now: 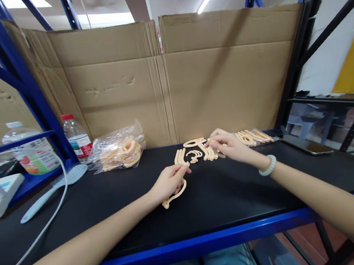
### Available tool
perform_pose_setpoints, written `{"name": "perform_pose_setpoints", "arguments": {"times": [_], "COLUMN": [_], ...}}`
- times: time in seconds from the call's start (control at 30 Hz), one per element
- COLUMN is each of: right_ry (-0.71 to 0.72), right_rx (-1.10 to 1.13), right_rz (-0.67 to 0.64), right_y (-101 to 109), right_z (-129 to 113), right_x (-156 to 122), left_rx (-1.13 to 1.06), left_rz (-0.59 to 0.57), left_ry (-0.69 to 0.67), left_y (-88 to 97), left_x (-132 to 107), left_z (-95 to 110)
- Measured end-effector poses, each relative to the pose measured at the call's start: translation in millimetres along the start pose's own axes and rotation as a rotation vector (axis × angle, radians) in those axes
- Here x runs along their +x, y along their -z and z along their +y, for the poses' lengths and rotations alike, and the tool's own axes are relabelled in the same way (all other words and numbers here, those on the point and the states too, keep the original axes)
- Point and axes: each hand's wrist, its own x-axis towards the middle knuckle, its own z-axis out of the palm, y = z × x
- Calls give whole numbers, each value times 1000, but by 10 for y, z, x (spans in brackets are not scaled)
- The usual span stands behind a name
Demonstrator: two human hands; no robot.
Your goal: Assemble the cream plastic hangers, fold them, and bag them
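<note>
My left hand (pixel 170 180) is closed around a curved beige plastic piece (pixel 181 195), low over the black table. One end of this piece curves out below the fingers, and the rest is partly hidden by the hand. Farther right, my right hand (pixel 225 144) hovers at the laid-out beige parts with its fingers pinched together. It is slightly blurred, and what sits between its fingertips cannot be made out. Near both hands lie several straight beige strips (pixel 179 156), small hook-shaped pieces (pixel 194 154), more beige strips (pixel 210 152) and a beige loop piece (pixel 193 142).
A clear bag of beige parts (pixel 123 152) lies back left, beside a red-capped bottle (pixel 77 138) and a pale hairbrush (pixel 72 174). Another bagged group (pixel 253 137) and a phone-like flat device (pixel 307 144) are at right. Cardboard (pixel 120 88) walls the back; a white cable (pixel 56 212) crosses the left.
</note>
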Motion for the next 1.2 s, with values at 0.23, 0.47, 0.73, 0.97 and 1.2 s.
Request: {"name": "perform_pose_setpoints", "arguments": {"times": [0.23,0.47,0.73,0.97,1.2], "right_ry": [-109,-123,-40,489,682], "right_rx": [-208,-463,-432,-250,-485], "right_rz": [121,-122,-100,-163,-454], "right_y": [312,134,159,-244,-406], "right_z": [778,1202,1108,-45,-419], "right_x": [21,-26,-51,-108,-243], "left_rx": [-491,-671,-710,-702,-703], "left_rz": [-61,-23,39,55,70], "left_ry": [88,101,113,77,62], "left_y": [113,148,137,94,61], "left_x": [71,106,69,48,16], "left_z": [-19,-42,-17,-20,-5]}}
